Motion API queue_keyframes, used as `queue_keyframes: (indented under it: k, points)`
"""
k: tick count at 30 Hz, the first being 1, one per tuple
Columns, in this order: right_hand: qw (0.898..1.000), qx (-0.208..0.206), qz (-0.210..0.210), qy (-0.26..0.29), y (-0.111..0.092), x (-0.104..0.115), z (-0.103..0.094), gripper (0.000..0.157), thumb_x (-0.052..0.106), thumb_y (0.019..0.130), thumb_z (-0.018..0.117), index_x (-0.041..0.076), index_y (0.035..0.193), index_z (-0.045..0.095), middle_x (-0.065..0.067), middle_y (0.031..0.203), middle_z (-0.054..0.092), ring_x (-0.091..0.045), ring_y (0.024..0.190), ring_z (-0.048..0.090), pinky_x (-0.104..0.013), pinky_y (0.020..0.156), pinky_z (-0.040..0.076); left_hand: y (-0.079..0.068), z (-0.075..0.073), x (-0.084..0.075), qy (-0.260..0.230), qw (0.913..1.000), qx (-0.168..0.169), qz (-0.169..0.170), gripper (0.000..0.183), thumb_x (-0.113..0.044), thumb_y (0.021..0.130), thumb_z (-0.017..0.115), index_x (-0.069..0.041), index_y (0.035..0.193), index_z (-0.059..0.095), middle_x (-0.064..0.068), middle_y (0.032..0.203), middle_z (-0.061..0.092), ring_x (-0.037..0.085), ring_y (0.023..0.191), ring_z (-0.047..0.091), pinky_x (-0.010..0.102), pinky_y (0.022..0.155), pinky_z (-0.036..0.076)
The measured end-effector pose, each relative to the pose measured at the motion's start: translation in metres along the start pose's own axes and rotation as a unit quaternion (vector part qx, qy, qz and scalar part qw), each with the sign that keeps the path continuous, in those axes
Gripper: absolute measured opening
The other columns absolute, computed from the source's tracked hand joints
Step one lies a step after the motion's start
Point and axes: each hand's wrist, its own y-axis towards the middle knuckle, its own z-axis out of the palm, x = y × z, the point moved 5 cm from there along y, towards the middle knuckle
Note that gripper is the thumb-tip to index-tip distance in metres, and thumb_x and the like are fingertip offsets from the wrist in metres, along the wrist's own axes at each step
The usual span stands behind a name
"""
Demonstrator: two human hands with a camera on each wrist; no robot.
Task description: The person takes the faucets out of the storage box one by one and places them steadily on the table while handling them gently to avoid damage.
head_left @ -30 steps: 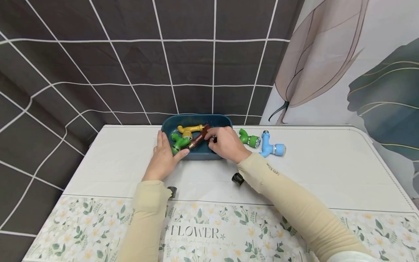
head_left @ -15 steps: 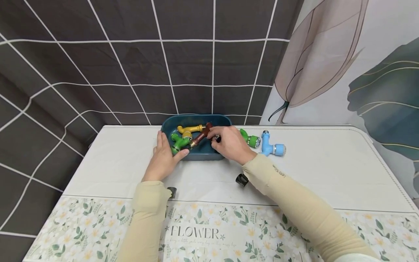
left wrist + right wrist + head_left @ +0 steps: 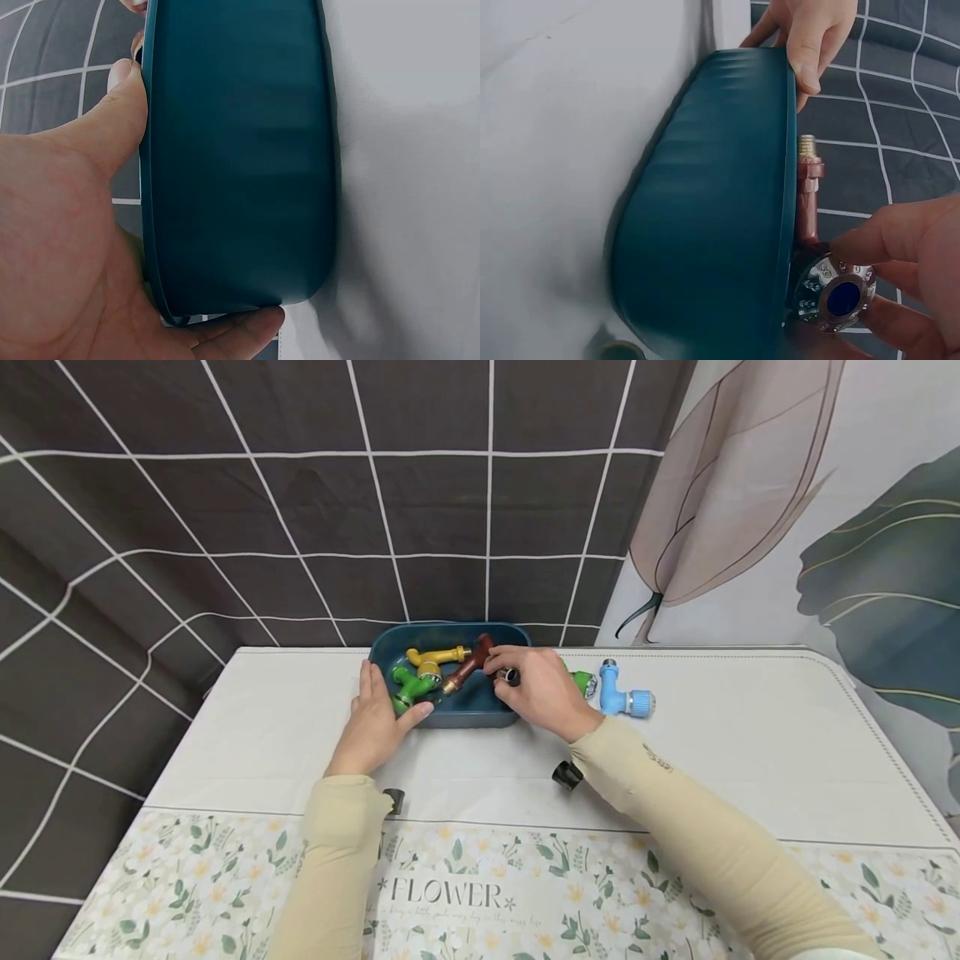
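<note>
A dark teal plastic basin stands against the wall at the table's back. My left hand steadies its left end, with straight fingers along the outer wall and the thumb on the front rim. My right hand pinches the chrome knob of a brown water tap. In the right wrist view the tap's brass thread shows above the rim, pointing toward the left hand. Inside the basin lie a green tap and a yellow tap.
To the basin's right, a second green tap, partly behind my right hand, and a light blue tap lie on the white table covering. Black wrist-camera parts show below the right wrist. A dark tile-patterned curtain hangs behind.
My right hand has moved a little right with the brown tap, whose threaded end has drawn away from the green tap and left thumb. The left hand has stayed put.
</note>
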Motion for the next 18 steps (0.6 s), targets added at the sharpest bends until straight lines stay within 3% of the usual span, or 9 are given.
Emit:
queue_keyframes:
  k: [18]
  points:
    - [0.999,-0.03,-0.021,-0.008,-0.019,-0.008,-0.019,0.021,0.005,0.088,0.066,0.009,0.104,0.079,-0.01,0.129,0.068,-0.009,0.042,0.038,-0.029,0.049,0.034,0.0,0.0,0.0,0.004,1.0,0.001,-0.005,0.111,-0.061,0.096,0.056,0.003,0.157,-0.01,0.013,0.166,-0.022,0.049,0.149,0.01,0.058,0.117,0.023]
